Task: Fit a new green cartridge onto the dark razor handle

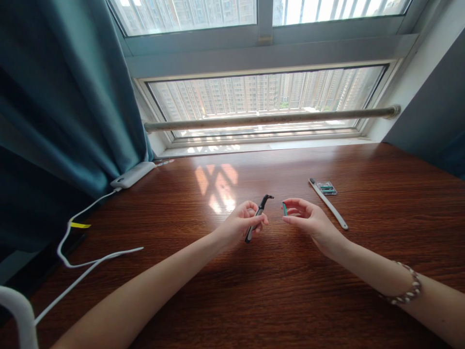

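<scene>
My left hand [244, 220] is closed around a black and grey razor handle [259, 211], which tilts with its bent black neck up and to the right. Between the thumb and fingers of my right hand [307, 219] is a teal razor blade cartridge [284, 208], pinched at its two ends. A small gap separates the cartridge from the handle's tip. Beyond my right hand lies a clear plastic case [327, 188] with teal and dark pieces in it. Alongside the case rests a long white toothbrush-like stick [329, 203] with a dark end.
The brown wooden table [203, 300] reaches to the window sill. On its left side are a white power strip [134, 175] with a white cable [69, 237]. A blue curtain [83, 87] hangs there too. A horizontal pipe [269, 119] crosses the window.
</scene>
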Demonstrator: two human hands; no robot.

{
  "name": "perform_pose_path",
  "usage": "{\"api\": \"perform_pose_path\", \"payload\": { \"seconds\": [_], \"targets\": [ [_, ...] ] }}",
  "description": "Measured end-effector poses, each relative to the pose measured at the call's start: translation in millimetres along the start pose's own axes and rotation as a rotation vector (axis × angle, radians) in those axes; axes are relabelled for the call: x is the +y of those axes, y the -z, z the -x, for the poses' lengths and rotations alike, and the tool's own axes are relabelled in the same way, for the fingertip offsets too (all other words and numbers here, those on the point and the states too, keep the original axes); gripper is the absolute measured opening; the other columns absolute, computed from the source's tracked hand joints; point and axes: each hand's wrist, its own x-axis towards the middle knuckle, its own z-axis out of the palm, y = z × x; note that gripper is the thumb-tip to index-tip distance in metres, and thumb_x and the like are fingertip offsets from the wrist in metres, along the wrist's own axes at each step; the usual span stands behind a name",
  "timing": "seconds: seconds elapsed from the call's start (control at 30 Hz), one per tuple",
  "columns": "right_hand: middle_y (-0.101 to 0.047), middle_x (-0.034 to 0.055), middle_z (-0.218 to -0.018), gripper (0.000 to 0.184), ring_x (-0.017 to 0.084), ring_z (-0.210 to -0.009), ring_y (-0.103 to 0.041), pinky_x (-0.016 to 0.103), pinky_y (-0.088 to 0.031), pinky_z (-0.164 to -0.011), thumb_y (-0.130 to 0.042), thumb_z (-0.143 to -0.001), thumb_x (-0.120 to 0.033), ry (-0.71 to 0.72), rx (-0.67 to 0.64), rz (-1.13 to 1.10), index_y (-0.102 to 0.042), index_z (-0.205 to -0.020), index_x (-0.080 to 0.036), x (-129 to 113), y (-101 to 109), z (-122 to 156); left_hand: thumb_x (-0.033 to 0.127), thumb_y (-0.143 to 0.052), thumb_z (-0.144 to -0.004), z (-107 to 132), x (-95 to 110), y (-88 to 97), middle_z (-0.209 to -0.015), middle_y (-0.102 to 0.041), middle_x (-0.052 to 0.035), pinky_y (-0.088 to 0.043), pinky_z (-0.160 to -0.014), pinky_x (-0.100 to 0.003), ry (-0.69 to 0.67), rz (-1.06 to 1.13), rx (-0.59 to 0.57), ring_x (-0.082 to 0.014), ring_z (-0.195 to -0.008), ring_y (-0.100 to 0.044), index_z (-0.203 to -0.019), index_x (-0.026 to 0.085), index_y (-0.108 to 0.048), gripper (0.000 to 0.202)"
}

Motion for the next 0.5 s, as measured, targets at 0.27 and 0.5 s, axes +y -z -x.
{"api": "perform_pose_path", "payload": {
  "seconds": [0.27, 0.5],
  "targets": [
    [-0.057, 0.0041, -0.103, 0.034, 0.013, -0.091, -0.051, 0.026, -0.037, -0.081, -0.065, -0.072, -0.034, -0.046, -0.149, -0.361, -0.056, -0.102, -0.021, -2.5, -8.8, 6.6, 0.043, -0.045, -0.082, 18.1, 1.1, -23.7, -0.059, -0.041, 0.0011, -0.03, -0.049, -0.02, 0.084, 0.078, -0.077, -0.008, -0.055, -0.041, -0.084, 0.011, -0.055, 0.033],
    [-0.056, 0.004, -0.099, 0.031, 0.013, -0.088, -0.052, 0.027, -0.038, -0.08, -0.06, -0.078, -0.029, -0.093, -0.397, -0.699, -0.054, -0.106, -0.02, 0.7, -13.2, 12.0, 0.043, -0.042, -0.083, 24.0, -1.7, -30.0, -0.064, -0.053, -0.0029, -0.035, -0.047, -0.021, 0.143, 0.131, -0.202, -0.0092, -0.048, -0.047, -0.081, 0.014, -0.05, 0.03]
  ]
}}
